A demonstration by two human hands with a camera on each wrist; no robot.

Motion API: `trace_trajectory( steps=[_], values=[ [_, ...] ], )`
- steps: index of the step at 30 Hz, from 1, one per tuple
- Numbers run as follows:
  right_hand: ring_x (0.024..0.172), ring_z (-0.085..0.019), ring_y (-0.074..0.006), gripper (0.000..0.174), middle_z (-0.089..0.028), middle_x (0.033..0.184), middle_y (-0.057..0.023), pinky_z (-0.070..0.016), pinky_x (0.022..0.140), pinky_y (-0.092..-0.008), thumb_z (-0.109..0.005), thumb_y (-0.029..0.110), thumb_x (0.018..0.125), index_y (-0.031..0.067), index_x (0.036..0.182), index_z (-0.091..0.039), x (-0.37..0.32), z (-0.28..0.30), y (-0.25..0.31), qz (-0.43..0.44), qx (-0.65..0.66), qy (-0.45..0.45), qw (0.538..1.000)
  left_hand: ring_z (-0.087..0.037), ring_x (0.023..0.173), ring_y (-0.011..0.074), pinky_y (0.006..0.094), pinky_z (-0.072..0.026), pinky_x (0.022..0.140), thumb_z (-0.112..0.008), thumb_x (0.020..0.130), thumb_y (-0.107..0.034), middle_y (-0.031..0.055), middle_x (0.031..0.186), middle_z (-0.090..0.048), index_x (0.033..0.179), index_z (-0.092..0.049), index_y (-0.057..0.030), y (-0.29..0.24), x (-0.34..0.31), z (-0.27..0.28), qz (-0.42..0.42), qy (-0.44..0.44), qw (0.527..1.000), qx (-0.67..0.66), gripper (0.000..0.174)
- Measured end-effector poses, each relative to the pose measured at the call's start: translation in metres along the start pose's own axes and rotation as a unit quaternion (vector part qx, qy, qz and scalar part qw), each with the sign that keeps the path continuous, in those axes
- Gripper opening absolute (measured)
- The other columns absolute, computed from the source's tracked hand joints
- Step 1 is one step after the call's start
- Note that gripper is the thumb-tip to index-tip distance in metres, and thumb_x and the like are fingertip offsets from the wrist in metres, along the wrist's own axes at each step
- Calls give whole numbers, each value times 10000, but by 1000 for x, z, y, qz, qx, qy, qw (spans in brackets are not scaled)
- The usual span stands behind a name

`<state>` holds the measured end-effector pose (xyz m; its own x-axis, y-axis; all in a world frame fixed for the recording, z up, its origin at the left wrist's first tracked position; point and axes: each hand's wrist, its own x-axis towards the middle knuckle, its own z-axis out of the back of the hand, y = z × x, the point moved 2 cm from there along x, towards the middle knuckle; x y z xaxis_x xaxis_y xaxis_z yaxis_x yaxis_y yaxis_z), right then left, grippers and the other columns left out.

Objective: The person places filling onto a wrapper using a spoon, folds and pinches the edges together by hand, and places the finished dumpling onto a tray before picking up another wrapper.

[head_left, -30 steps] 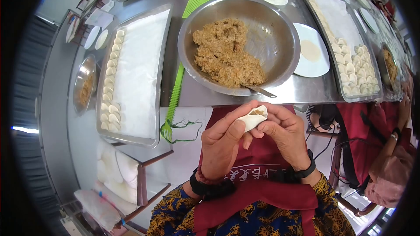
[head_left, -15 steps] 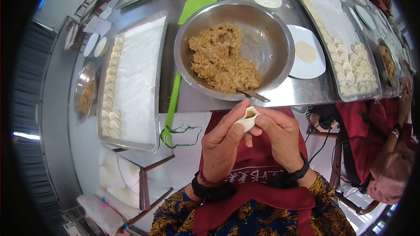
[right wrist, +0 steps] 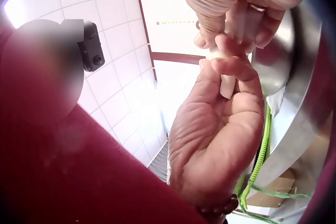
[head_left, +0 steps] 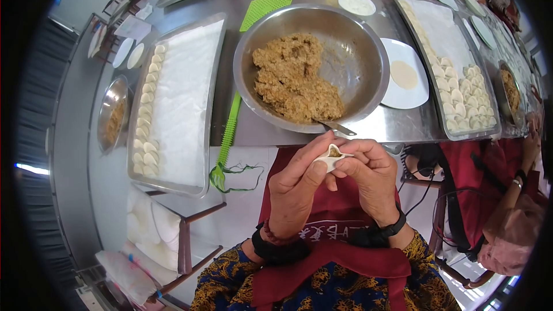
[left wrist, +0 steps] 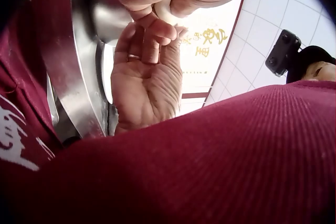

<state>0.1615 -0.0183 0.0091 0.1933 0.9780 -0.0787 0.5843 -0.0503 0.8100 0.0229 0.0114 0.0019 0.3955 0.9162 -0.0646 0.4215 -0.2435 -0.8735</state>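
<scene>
A dumpling (head_left: 331,158), its white wrapper part closed with brown filling showing in the opening, is held between both hands in front of the apron. My left hand (head_left: 295,187) grips its left side, thumb in front and fingers behind. On the other side my right hand (head_left: 373,177) pinches the wrapper's edge between thumb and forefinger. In the right wrist view a strip of white dough (right wrist: 227,85) shows among the left hand's fingers. The left wrist view has most of the dumpling hidden behind fingers. Beyond the hands stands a steel bowl (head_left: 360,114) of minced filling (head_left: 296,78).
A spoon handle (head_left: 339,128) overhangs the bowl's near rim. Lined trays with rows of dumplings lie left (head_left: 184,86) and right (head_left: 432,20). A white plate (head_left: 412,95) holds a round wrapper. A green plastic swatter (head_left: 231,118) sticks out past the table edge.
The hands have stayed together in front of the apron. The dumpling's wide opening has narrowed to a small pointed gap, with the right fingers drawing its edge out to the right.
</scene>
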Motion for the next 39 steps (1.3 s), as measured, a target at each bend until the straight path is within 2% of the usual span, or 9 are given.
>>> trace_trajectory(
  steps=[4, 9, 12, 18, 26, 29, 32, 34, 39],
  values=[
    [702, -654, -212, 120, -691, 1037, -185, -536, 667, -290, -613, -79, 903, -78, 1019, -643, 0, 4, 0, 15, -70, 1, 997, -623, 950, 140, 240, -534, 776, -556, 1005, -46, 155, 1431, -516, 1335, -588, 9, -4, 0, 1, -4, 15, 999, 31, 336],
    [874, -660, -185, 208, -678, 1093, -146, -540, 771, -289, -642, -68, 886, -83, 1093, -645, -1, 7, -4, 96, -166, -4, 981, -628, 937, 128, 243, -533, 761, -575, 989, -30, 149, 1378, -553, 1312, -593, 26, -5, -4, 4, 19, 38, 997, 68, 327],
    [943, -645, -158, 282, -679, 1082, -127, -532, 809, -280, -653, -48, 886, -69, 1167, -641, -2, 2, 4, 18, -166, -25, 986, -627, 944, 119, 238, -526, 747, -581, 987, -29, 137, 1306, -600, 1372, -543, 21, -6, -5, 7, 70, 52, 994, 70, 390],
    [800, -650, -150, 245, -675, 1132, -154, -547, 724, -273, -626, -48, 906, -94, 1145, -640, -3, 10, 6, -35, -159, 24, 986, -624, 944, 105, 226, -515, 735, -567, 1003, -55, 109, 1245, -624, 1471, -430, 5, -12, -4, 3, 66, 72, 994, 54, 491],
    [738, -622, -149, 117, -672, 1160, -180, -549, 669, -280, -609, -62, 915, -89, 1018, -654, -3, 9, 2, 5, -91, 37, 995, -617, 895, 91, 221, -509, 733, -538, 1026, -94, 79, 1172, -651, 1452, -468, -8, -11, -3, 1, 78, 64, 992, 79, 440],
    [749, -628, -147, 68, -684, 1123, -176, -549, 678, -284, -616, -56, 911, -74, 966, -651, -5, 11, 3, -49, -105, 2, 993, -610, 871, 88, 219, -507, 730, -527, 1032, -94, 74, 1140, -661, 1436, -490, -7, -10, -4, 2, 79, 57, 991, 89, 416],
    [764, -636, -140, 81, -694, 1089, -166, -544, 716, -275, -641, -52, 893, -63, 972, -652, -4, 15, 3, -69, -121, 41, 989, -605, 851, 91, 219, -505, 730, -520, 1035, -95, 76, 1122, -666, 1426, -503, -6, -11, -4, 0, 88, 59, 989, 105, 401],
    [777, -645, -139, 129, -687, 1119, -177, -540, 821, -297, -664, -51, 872, -49, 1001, -656, -3, 24, -4, 21, -184, 66, 981, -603, 842, 95, 220, -504, 731, -517, 1037, -98, 79, 1120, -667, 1423, -507, -6, -11, -4, 1, 96, 65, 987, 113, 398],
    [835, -665, -162, 168, -663, 1188, -207, -513, 938, -340, -667, -40, 873, -33, 1040, -661, -5, 26, 2, -17, -211, 80, 974, -601, 820, 105, 234, -500, 719, -463, 1071, -193, 102, 1062, -675, 1410, -494, 36, -9, -4, 10, 150, 141, 969, 139, 410]
  ],
)
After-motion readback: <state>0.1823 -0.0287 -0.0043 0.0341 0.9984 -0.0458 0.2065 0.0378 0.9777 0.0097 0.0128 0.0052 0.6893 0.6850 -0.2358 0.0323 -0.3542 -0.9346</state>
